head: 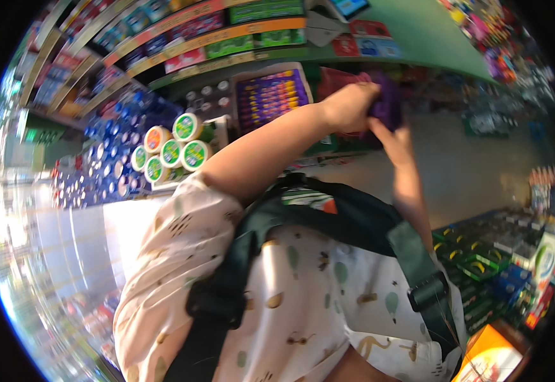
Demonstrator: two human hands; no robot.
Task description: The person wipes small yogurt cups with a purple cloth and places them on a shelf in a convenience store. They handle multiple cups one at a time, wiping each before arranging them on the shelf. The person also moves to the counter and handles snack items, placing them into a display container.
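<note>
Both of my hands are raised at the upper middle of the head view, below the edge of a green counter (416, 64). My left hand (354, 105) reaches across from the left and closes on the near side of a blurred, soft-looking purple item (386, 102). From below, my right hand (392, 136) holds the same item, its fingers partly hidden behind it. What the item is cannot be told. Translucent red material (337, 83), perhaps plastic, lies just beside and behind my left hand.
An open box of purple-wrapped packets (272, 98) stands left of my hands. Farther left are stacked round tubs with green lids (195, 155) and many blue-labelled bottles (115, 157). Shelves of small boxes (229, 45) rise behind. Crates of goods (480, 265) stand at the lower right.
</note>
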